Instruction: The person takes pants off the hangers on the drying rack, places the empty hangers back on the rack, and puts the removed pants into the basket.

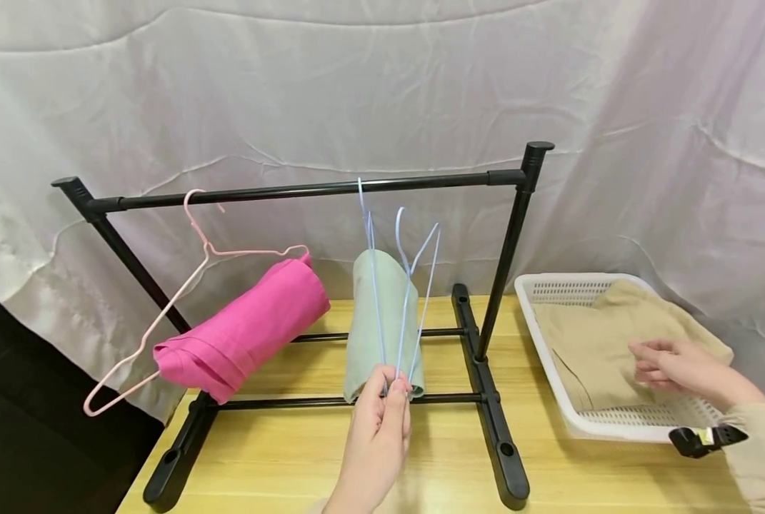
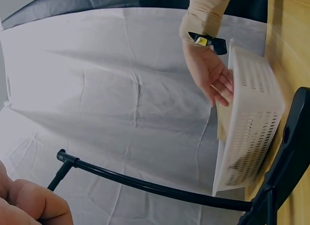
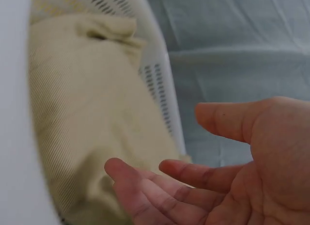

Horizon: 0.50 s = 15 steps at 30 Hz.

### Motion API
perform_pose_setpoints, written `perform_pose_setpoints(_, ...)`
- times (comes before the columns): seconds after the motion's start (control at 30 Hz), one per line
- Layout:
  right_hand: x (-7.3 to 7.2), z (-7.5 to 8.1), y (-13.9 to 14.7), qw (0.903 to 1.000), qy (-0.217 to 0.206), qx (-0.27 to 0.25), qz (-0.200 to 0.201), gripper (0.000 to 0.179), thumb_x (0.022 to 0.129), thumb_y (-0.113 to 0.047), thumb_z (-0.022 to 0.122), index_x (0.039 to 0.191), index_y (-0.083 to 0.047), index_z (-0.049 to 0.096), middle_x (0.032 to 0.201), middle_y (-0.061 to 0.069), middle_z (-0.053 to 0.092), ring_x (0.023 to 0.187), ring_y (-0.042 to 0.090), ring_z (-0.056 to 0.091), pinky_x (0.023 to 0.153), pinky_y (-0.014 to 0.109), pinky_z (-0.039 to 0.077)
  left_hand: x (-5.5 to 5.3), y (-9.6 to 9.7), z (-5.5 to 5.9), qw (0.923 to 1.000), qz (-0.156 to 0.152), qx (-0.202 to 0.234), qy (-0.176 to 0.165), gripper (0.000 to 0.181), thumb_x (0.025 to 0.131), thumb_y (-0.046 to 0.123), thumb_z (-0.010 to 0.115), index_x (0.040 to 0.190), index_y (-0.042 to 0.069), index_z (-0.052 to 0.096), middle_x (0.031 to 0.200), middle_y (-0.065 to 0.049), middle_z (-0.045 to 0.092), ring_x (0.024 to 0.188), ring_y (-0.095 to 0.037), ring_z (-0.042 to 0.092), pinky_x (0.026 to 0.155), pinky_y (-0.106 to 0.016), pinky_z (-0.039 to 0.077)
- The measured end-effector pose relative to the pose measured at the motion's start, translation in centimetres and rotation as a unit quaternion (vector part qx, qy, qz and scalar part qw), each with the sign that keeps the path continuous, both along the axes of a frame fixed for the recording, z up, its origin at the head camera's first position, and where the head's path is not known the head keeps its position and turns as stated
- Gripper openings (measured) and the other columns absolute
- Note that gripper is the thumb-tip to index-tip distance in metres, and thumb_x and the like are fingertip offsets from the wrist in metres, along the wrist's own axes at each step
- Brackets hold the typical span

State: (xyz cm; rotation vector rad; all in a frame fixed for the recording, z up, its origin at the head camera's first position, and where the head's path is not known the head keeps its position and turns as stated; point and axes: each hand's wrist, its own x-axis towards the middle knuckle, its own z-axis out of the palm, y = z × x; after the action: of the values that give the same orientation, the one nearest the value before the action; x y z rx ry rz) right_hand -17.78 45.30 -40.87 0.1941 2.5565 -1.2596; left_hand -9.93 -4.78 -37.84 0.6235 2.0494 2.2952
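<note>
In the head view, my left hand (image 1: 374, 439) pinches the lower end of a light blue wire hanger (image 1: 410, 273) between thumb and fingers. Its hook points up, below the rack's top bar. Just behind it hangs a rolled-looking pale green cloth (image 1: 391, 307), with another blue hanger (image 1: 360, 196) hooked on the bar. The left wrist view catches only part of the left hand (image 2: 36, 203). Over a folded beige garment (image 1: 603, 332) hovers my right hand (image 1: 691, 373), its fingers loosely bent and holding nothing. The right wrist view shows that hand (image 3: 232, 186) apart from the cloth (image 3: 87, 104).
A black rack (image 1: 292, 191) stands on the wooden table (image 1: 279, 471). On its left hangs a pink hanger (image 1: 207, 247) with a bright pink cloth (image 1: 253, 321). The white perforated basket (image 1: 543, 378) holding the beige garment sits to the right. Grey curtain (image 1: 324, 93) covers the back.
</note>
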Motion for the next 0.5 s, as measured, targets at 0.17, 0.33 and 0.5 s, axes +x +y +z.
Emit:
perform_pose_setpoints(0.17,0.1,0.8,-0.9,0.9986,0.048,0.0,0.022,0.067,0.119,-0.027,0.038,0.146,0.033,0.023,0.126,0.04,0.066,0.091,0.0,0.074,0.082,0.025,0.065,-0.6,-0.1,1.1,0.9999,-0.009,-0.001,-0.012,0.035,0.119,0.025,0.039,0.115,-0.009,0.043,0.059,0.006,0.031,0.043,0.002,0.03,0.04,-0.014,0.026)
perform_pose_setpoints(0.33,-0.1,1.7,-2.0,0.9945,0.099,0.003,0.034,0.06,0.118,-0.022,0.04,0.145,0.031,0.028,0.129,0.041,0.065,0.09,-0.007,0.071,0.08,0.022,0.064,-1.0,0.0,2.3,0.9998,-0.004,-0.017,-0.002,0.03,0.119,0.024,0.038,0.114,-0.005,0.044,0.058,0.006,0.03,0.041,0.002,0.029,0.039,-0.015,0.025)
perform_pose_setpoints(0.5,-0.6,2.6,-3.7,0.9884,0.146,-0.007,0.042,0.056,0.117,-0.019,0.045,0.147,0.027,0.033,0.131,0.036,0.065,0.093,-0.009,0.07,0.08,0.021,0.064,-1.4,0.2,3.3,0.9985,0.02,-0.048,0.02,0.023,0.119,0.02,0.039,0.111,0.0,0.047,0.056,0.004,0.031,0.042,0.001,0.03,0.041,-0.015,0.026)
